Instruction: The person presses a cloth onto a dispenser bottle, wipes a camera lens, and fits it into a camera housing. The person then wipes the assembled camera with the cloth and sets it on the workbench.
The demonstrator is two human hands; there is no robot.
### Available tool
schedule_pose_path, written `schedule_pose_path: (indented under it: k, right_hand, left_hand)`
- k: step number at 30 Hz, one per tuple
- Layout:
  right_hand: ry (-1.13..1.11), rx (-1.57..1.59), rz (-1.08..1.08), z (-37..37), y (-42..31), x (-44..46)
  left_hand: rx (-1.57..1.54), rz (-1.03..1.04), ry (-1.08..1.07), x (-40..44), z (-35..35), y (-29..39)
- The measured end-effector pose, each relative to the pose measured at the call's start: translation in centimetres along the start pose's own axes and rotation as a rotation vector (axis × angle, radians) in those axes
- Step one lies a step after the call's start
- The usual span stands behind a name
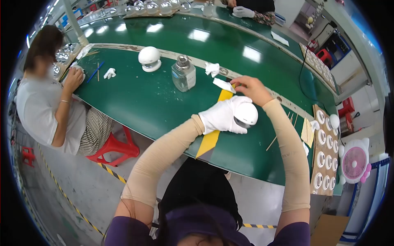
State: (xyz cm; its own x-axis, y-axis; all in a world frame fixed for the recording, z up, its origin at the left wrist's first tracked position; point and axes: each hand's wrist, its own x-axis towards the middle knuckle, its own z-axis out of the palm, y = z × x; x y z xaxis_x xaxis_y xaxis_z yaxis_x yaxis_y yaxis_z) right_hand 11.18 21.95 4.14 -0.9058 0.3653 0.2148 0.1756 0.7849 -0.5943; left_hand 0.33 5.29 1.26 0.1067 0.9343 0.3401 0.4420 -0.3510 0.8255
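My left hand [223, 117], in a white glove, is wrapped round a white ball-shaped housing [246, 114] with a dark glossy lower part. My bare right hand [252, 89] is just beyond it, its thumb and fingertips pinched at the right end of a white folded wipe [223, 85]. A yellow strip [208, 144] on the green table runs beneath my left hand towards that wipe. A similar white ball [149, 55] on a clear base stands farther left. Between it and my hands is a clear bottle [183, 74] with a metal top and a label.
Crumpled white wipes [212, 69] lie near the ledge. Thin wooden sticks [271, 141] are right of my hands, before a board of white rings [321, 159]. A co-worker [49, 98] sits at left, beside a blue pen [95, 72]. Another person's gloved hand [243, 12] shows across the table.
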Motion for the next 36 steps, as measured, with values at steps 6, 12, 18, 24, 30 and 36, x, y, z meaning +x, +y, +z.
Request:
schedule_pose_path:
  k: [6,12,18,24,30,36]
  right_hand:
    - [-0.072,-0.197,-0.021,2.1,3.3,2.9]
    - [0.208,0.412,-0.052,-0.5,-3.9,6.8]
    - [0.211,0.345,-0.168,2.9,-9.4,11.2]
    - [0.260,-0.105,-0.406,5.7,-9.9,11.7]
    - [0.202,-0.291,-0.483,4.3,-12.2,9.9]
    - [0.223,-0.246,-0.445,4.2,-11.9,11.0]
  left_hand:
    - [0.012,0.074,0.028,-0.2,0.1,-0.4]
    - [0.044,0.020,-0.005,-0.2,-0.3,0.2]
    - [-0.075,0.034,-0.017,-0.5,-0.9,1.4]
    - [-0.125,0.029,-0.022,-1.0,-0.5,1.1]
    - [-0.060,0.044,0.034,-1.1,0.0,0.4]
    - [-0.090,0.111,0.026,-1.4,-0.8,1.0]
